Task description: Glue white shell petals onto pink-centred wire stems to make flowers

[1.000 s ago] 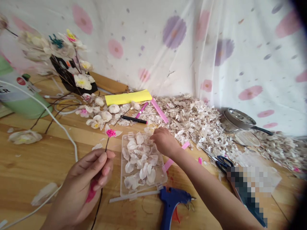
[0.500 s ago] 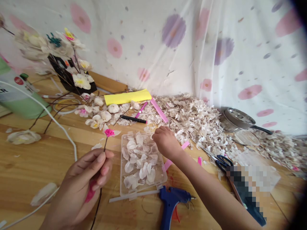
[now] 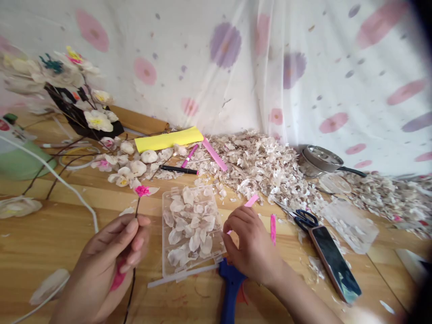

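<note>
My left hand (image 3: 111, 256) is closed on a thin dark flower stem (image 3: 132, 279), pinching it below a bright pink flower centre (image 3: 142, 191) with pale petals beside it. A piece of pink crepe paper (image 3: 118, 275) shows against the palm. My right hand (image 3: 253, 243) hovers over the blue glue gun (image 3: 230, 288), covering its nozzle end. Its fingers are curved, with a gap between thumb and forefinger and nothing visible in them. Between the hands lies a clear plastic box (image 3: 165, 258) filled with loose whitish petals (image 3: 194, 222). A white glue stick (image 3: 182, 275) lies along its near edge.
Behind stands a heap of dry petals (image 3: 256, 162), with a metal pan (image 3: 319, 159) at its right. Scissors (image 3: 303, 218) and a phone (image 3: 334, 261) lie right. Yellow paper (image 3: 168, 139), a black marker (image 3: 178, 169) and a vase of flowers (image 3: 111, 128) are behind left. A white cable (image 3: 67, 182) crosses left.
My right hand has come back from the box's far right corner, down toward the glue gun. My left hand keeps its hold on the stem. The whole view has shifted slightly.
</note>
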Tool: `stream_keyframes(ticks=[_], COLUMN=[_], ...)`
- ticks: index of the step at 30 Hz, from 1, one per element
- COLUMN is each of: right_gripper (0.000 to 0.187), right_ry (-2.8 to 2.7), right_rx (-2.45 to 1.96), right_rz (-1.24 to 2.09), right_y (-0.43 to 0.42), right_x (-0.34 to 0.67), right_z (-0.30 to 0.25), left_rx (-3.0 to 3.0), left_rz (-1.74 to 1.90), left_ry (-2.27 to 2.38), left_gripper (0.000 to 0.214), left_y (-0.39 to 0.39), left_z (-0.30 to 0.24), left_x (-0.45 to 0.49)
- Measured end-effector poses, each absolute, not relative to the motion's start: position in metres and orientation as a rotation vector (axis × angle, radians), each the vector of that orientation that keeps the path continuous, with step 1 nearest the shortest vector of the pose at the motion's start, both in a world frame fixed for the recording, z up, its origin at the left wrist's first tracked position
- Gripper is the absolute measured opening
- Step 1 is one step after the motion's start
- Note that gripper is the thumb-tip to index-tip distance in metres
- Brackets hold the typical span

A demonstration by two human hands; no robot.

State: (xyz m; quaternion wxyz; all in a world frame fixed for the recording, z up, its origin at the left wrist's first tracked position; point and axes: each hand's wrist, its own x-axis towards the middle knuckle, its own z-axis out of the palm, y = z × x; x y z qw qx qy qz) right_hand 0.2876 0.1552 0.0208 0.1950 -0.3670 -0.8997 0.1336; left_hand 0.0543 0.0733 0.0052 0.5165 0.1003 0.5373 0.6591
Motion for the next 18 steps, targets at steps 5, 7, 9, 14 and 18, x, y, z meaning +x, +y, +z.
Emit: stream_keyframes(ticks=[5, 7, 9, 14, 18], right_gripper=[0.021, 0.029, 0.026, 0.022, 0.016], right_ry=[-2.582, -2.669, -2.726, -2.784, -2.875], right_rx=[-1.024, -1.032, -1.093, -1.101, -1.033], right_rz=[0.403, 0.35, 0.244, 0.152, 0.135], right_y=[0.154, 0.16, 0.17, 0.196, 0.206], right_x=[0.291, 0.289, 0.284, 0.259, 0.238], right_z=[0.017, 0.017, 0.015, 0.006, -0.002], left_rx=[0.261, 0.268, 0.275, 0.25, 0.24], left_rz=[1.59, 1.58, 1.586, 1.575, 1.562], left_ry=[1.272, 1.26, 1.256, 1.263, 1.27], left_gripper=[0.038, 0.035, 0.035, 0.037, 0.036], left_y=[0.071, 0.07, 0.07, 0.073, 0.075], left_z=[0.003, 0.005, 0.006, 0.007, 0.01], left_x=[0.054, 0.055, 0.055, 0.056, 0.057])
